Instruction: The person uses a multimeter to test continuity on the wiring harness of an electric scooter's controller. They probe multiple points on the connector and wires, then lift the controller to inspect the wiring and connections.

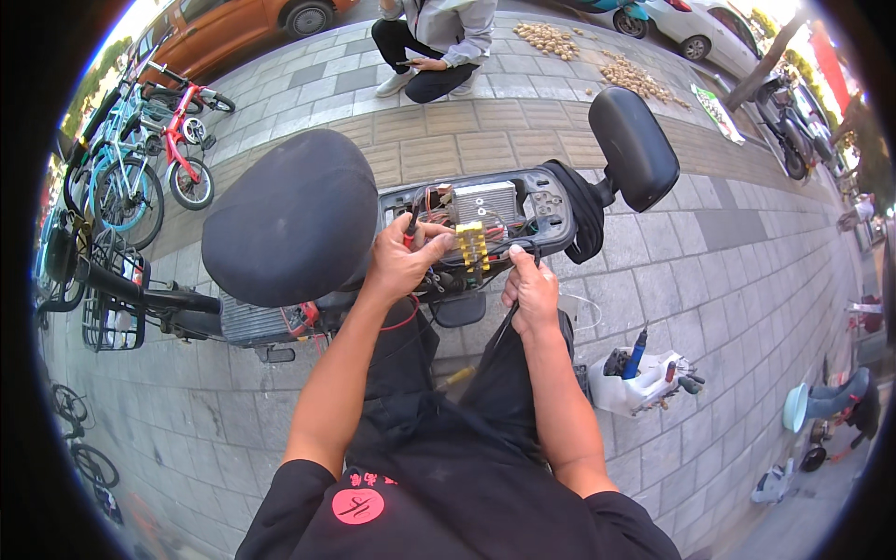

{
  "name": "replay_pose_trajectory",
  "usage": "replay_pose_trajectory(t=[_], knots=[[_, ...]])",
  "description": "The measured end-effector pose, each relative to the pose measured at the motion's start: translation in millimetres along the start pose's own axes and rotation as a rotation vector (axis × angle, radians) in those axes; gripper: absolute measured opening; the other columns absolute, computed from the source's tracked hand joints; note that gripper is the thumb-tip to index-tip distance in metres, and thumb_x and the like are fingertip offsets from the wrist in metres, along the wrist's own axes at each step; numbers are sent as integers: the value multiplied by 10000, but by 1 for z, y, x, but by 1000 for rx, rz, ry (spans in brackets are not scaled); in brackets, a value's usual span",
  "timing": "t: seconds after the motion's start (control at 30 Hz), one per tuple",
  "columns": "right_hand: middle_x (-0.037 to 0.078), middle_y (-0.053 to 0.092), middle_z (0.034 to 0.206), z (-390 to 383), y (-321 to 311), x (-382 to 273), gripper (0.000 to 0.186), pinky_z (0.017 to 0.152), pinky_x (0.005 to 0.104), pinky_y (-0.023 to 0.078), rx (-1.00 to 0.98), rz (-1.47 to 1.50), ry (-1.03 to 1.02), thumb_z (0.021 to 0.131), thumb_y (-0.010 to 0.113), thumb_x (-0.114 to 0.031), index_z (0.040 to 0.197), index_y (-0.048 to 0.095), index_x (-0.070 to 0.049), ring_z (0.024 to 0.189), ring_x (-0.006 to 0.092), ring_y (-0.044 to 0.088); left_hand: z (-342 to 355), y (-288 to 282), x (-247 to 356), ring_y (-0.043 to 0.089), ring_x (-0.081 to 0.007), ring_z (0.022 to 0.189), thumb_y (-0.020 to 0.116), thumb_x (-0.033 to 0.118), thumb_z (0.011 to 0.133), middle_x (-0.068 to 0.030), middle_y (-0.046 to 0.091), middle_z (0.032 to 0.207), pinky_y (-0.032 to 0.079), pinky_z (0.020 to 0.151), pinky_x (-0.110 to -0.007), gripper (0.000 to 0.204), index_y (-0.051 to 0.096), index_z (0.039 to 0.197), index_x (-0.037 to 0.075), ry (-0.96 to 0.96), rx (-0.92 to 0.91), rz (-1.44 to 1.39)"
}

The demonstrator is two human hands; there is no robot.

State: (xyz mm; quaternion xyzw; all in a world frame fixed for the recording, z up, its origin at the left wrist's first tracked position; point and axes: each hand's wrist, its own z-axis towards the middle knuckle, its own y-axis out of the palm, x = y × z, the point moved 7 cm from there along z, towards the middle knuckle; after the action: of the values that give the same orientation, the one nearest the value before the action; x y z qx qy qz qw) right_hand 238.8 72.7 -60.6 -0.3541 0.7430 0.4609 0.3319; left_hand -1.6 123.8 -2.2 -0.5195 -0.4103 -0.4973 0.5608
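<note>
An electric scooter lies across in front of me, its rear compartment uncovered. Inside sit a silver finned controller box (485, 203), loose wires and a yellow terminal block (472, 246). My left hand (399, 259) is closed on a slim red-and-black test probe (409, 235), its fingertips beside the block's left side. My right hand (534, 294) pinches a black cable (509, 322) at the compartment's near edge, right of the block. A thin red lead (403, 322) hangs below my left wrist. The probe's tip is hidden.
The black seat (291, 219) and padded backrest (635, 149) flank the compartment. A red meter-like device (301, 318) rests on the footboard. To my right stands a white tool container (635, 385) with a blue-handled tool (636, 355). A person (437, 47) crouches beyond; bicycles (131, 187) stand left.
</note>
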Motion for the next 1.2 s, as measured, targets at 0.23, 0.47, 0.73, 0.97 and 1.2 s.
replay_pose_trajectory(t=[0.23, 0.47, 0.73, 0.97, 1.2], knots=[[-77, 446, 609, -31, -4, -33, 312, 474, 295, 362, 7, -215, -104, 1099, 747, -329, 922, 688, -79, 485, 87, 421, 7, 0, -11, 654, -97, 763, 904, 301, 955, -27, 795, 875, 562, 758, -329, 332, 743, 1028, 21, -74, 87, 164], [116, 649, 821, -155, 16, -102, 241, 640, 419, 507, -126, -1141, -1019, 1106, 698, -204, 962, 767, -24, 695, 264, 656, 3, 8, -5, 662, -120, 766, 881, 300, 958, -7, 782, 876, 566, 763, -332, 287, 761, 1051, 56, -79, 127, 145], [166, 764, 980, -163, -12, -87, 217, 786, 370, 567, -67, -929, -649, 1100, 749, -173, 1094, 795, 38, 864, 276, 738, -6, 6, 5, 628, -79, 924, 902, 273, 980, -33, 741, 1115, 541, 809, -287, 390, 630, 1140, 45, 222, 102, -83], [158, 778, 1008, -168, -16, -73, 223, 818, 365, 579, -81, -787, -625, 1117, 726, -170, 1083, 795, 39, 889, 263, 741, -15, -6, 5, 511, -94, 842, 660, 221, 1135, -1, 609, 976, 484, 792, -287, 366, 553, 1432, 37, 290, 135, -156], [100, 732, 1022, -177, -28, -71, 340, 704, 279, 597, -96, -761, -684, 1177, 651, -243, 1049, 761, 52, 787, 137, 717, -77, 0, 36, 554, -102, 772, 489, 222, 1177, -34, 623, 1008, 499, 795, -277, 442, 552, 1574, 39, 110, -208, -158]])
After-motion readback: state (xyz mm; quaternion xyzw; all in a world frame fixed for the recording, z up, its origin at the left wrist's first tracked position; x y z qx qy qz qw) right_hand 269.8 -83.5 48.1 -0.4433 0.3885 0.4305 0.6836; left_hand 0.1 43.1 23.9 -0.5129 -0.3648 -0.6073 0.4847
